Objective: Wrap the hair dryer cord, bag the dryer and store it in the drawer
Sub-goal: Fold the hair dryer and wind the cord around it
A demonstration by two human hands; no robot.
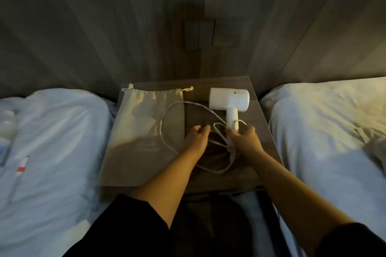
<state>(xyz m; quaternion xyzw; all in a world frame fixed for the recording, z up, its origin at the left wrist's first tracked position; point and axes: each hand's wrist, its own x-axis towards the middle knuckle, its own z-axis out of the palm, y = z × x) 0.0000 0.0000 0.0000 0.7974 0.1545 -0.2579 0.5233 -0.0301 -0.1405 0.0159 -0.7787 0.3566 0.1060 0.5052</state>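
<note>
A white hair dryer [229, 99] lies on the wooden nightstand [255, 115], its barrel at the back right and its handle pointing toward me. My right hand [243, 136] grips the end of the handle. The white cord [167, 115] runs in loose loops over the tabletop and over a cream drawstring bag [144, 115], which lies flat on the left half of the nightstand. My left hand [197, 134] hovers over the loops just left of the handle, fingers apart and holding nothing.
Two beds with white bedding flank the nightstand, one on the left [52, 142] and one on the right [334, 131]. A dark panelled wall with a switch plate [208, 34] rises behind it. A small item [22, 166] lies on the left bed.
</note>
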